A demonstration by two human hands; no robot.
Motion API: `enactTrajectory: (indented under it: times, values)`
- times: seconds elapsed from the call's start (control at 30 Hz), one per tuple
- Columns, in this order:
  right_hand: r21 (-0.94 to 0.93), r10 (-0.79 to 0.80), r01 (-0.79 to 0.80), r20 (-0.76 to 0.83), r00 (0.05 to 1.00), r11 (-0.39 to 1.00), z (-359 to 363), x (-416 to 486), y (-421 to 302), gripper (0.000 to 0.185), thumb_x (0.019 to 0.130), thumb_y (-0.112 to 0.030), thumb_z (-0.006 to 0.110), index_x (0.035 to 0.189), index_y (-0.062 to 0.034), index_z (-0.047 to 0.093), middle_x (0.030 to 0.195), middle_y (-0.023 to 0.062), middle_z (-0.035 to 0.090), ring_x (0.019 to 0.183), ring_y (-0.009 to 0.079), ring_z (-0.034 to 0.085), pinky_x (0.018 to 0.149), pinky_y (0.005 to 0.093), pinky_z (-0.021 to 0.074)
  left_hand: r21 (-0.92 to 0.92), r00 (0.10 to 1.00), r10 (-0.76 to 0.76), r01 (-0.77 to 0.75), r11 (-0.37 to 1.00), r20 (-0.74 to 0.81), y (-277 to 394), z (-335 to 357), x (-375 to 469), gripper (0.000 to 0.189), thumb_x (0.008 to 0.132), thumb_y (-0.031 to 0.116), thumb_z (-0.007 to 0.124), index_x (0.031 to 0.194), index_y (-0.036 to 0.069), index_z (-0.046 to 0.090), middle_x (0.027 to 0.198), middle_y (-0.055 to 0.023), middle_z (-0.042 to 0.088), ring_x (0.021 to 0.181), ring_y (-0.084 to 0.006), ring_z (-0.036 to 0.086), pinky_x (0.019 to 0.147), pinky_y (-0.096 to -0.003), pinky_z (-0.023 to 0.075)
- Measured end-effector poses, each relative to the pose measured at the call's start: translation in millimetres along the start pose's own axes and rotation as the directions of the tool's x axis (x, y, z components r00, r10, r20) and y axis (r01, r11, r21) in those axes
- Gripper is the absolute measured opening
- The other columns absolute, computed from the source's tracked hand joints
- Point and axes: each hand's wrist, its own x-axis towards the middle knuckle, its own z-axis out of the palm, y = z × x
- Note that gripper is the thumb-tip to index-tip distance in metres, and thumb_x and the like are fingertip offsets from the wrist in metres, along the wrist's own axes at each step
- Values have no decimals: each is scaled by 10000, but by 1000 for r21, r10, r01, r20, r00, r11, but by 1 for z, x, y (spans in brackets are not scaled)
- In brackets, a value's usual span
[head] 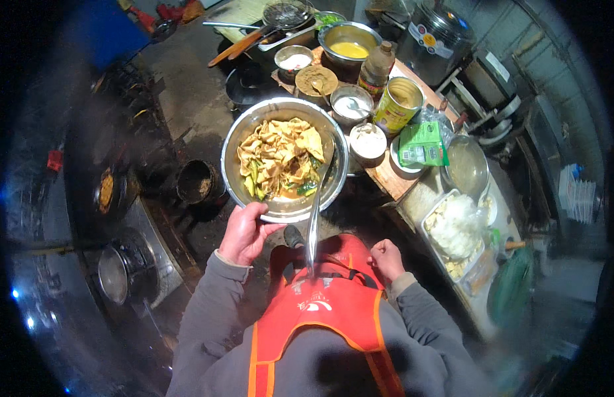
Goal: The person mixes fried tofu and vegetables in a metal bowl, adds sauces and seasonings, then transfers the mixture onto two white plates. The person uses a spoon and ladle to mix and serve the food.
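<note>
My left hand (pixel 247 233) grips the near rim of a stainless steel bowl (pixel 339 183) and holds it up in front of me. Folded yellowish sheets of food (pixel 282 149) with green vegetable pieces and brown sauce lie in the bowl. A long-handled metal spoon (pixel 314 226) rests in it, its handle leaning over the near rim towards my red apron (pixel 332 317). Beside the apron, at my right thigh, my right hand (pixel 385 258) is loosely curled; whether its fingers hold a bit of the apron cannot be told.
Ahead, a wooden board (pixel 394 173) carries seasoning bowls, a plastic bottle (pixel 377 67), a yellow tin (pixel 399 104) and a green packet (pixel 423 144). A tray of pale food (pixel 456 238) stands at right. A dark pot (pixel 195 182) and a metal pot (pixel 113 275) are at left.
</note>
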Motion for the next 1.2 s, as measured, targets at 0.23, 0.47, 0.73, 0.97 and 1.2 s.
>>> enactTrajectory:
  times: [0.23, 0.47, 0.73, 0.97, 1.2]
  values:
    - [12, 20, -19, -129, 991, 1000, 37, 4, -53, 250, 1017, -181, 699, 851, -52, 563, 730, 76, 692, 639, 132, 700, 560, 289, 538, 19, 998, -65, 65, 998, 13, 52, 10, 67, 503, 992, 0, 503, 1482, -91, 428, 1301, -273, 662, 1062, -385, 756, 783, -436, 723]
    - [50, -52, 55, -64, 997, 997, 22, 83, -110, 387, 1095, -362, 609, 853, -60, 596, 728, 65, 682, 597, 113, 645, 516, 279, 490, 12, 997, -73, 74, 997, -32, 62, 20, 113, 502, 990, -5, 516, 1472, -105, 419, 1304, -281, 656, 1063, -398, 752, 809, -451, 719]
    - [115, -357, 415, -338, 871, 903, -41, 114, -219, 209, 1077, -166, 629, 919, -35, 592, 811, 39, 648, 660, 90, 622, 580, 270, 509, 4, 993, -89, 89, 996, -73, 69, 18, 151, 481, 982, -9, 516, 1437, -133, 422, 1297, -299, 650, 1057, -414, 750, 797, -444, 721]
    - [-176, -559, 539, -405, 724, 824, -95, 140, -313, 132, 1047, -138, 670, 1079, -14, 702, 917, 1, 685, 714, 81, 607, 624, 253, 509, -12, 997, -73, 73, 997, -40, 69, 0, 174, 493, 985, -11, 514, 1459, -118, 426, 1337, -290, 638, 1090, -408, 744, 816, -460, 716]
    - [-761, -698, 405, -86, 711, 507, -105, 224, -363, 219, 958, -179, 718, 1106, -25, 763, 1013, 178, 772, 927, 318, 742, 815, 421, 582, 26, 996, -65, 67, 997, -55, 65, -4, 176, 500, 985, -11, 502, 1468, -114, 426, 1340, -288, 640, 1094, -400, 745, 815, -453, 716]
